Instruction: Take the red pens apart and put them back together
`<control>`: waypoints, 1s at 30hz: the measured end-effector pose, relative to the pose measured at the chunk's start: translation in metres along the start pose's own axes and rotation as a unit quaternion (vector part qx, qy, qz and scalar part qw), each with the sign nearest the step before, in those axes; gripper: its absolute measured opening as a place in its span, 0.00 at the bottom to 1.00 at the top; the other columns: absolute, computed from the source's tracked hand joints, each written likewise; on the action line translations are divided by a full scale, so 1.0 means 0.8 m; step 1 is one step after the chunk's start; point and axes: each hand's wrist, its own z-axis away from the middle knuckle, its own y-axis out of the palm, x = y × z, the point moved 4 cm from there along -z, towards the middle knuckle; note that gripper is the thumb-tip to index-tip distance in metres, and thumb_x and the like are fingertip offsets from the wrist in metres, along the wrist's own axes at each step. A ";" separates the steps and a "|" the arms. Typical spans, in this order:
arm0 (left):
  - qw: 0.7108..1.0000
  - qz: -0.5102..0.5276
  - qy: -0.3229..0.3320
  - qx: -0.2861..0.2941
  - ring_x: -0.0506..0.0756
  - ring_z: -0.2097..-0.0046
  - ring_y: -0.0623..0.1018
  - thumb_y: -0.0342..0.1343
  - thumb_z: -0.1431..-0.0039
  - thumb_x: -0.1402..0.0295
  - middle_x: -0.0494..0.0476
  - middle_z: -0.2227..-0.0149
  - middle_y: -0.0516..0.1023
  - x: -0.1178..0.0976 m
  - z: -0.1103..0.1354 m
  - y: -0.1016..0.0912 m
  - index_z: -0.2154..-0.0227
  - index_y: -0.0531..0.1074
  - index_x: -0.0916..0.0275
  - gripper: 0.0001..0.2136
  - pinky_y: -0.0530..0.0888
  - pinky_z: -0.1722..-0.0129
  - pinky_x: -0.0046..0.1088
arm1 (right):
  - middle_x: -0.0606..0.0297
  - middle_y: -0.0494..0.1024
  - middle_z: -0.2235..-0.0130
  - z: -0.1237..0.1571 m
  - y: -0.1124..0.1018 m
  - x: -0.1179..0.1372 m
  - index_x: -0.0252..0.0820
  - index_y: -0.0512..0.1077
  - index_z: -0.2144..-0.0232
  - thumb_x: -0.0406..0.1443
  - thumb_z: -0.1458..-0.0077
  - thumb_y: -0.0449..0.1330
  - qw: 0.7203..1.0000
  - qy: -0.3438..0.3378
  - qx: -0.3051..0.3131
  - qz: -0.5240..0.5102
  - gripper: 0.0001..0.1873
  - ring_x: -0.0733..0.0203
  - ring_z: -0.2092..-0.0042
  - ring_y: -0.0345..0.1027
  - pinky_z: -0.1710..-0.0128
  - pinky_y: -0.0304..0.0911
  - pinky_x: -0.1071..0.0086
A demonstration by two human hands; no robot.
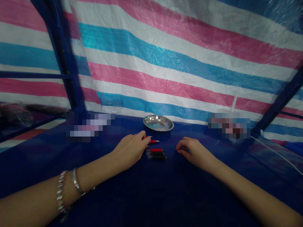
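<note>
My left hand (132, 147) rests on the blue tabletop, its fingers closed over the rear of a red pen (154, 142). That pen's silver tip points right, and a second tip shows just behind it. Closer to me lie a short red piece (155, 150) and black pieces (158, 157), side by side and slightly blurred; they look like pen caps. To their right is my right hand (195, 153), fingers curled in and thumb near the index finger, with nothing visible in it. Behind the pens stands a shiny round metal dish (158, 129).
Pixelated items lie at the table's back left (90, 127) and back right (228, 126). A white cable (276, 151) runs along the right side. Blue metal posts (63, 60) and a striped plastic sheet (151, 72) enclose the back.
</note>
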 end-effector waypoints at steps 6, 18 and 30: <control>1.000 -0.008 0.006 -0.007 0.52 0.73 0.67 0.41 0.45 0.76 0.55 0.66 0.66 -0.002 0.000 -0.005 0.62 0.64 0.60 0.11 0.60 0.77 0.27 | 0.62 0.69 0.71 -0.001 0.002 -0.002 0.40 0.71 0.72 0.29 0.53 0.53 1.000 0.002 0.004 0.001 0.07 0.62 0.66 0.63 0.66 0.56 0.70; 1.000 -0.001 -0.021 -0.008 0.52 0.73 0.68 0.41 0.43 0.73 0.56 0.66 0.66 0.000 0.001 -0.005 0.62 0.64 0.62 0.09 0.62 0.76 0.27 | 0.62 0.69 0.70 -0.001 0.002 -0.002 0.40 0.70 0.71 0.28 0.52 0.53 1.000 -0.004 -0.003 0.001 0.07 0.63 0.66 0.63 0.65 0.57 0.71; 0.997 -0.025 -0.073 0.017 0.53 0.72 0.70 0.41 0.42 0.68 0.57 0.65 0.65 0.007 0.002 0.001 0.62 0.64 0.62 0.09 0.62 0.77 0.27 | 0.62 0.70 0.70 0.000 -0.001 -0.003 0.41 0.70 0.70 0.29 0.52 0.53 1.000 0.013 0.004 0.016 0.07 0.62 0.65 0.64 0.65 0.57 0.70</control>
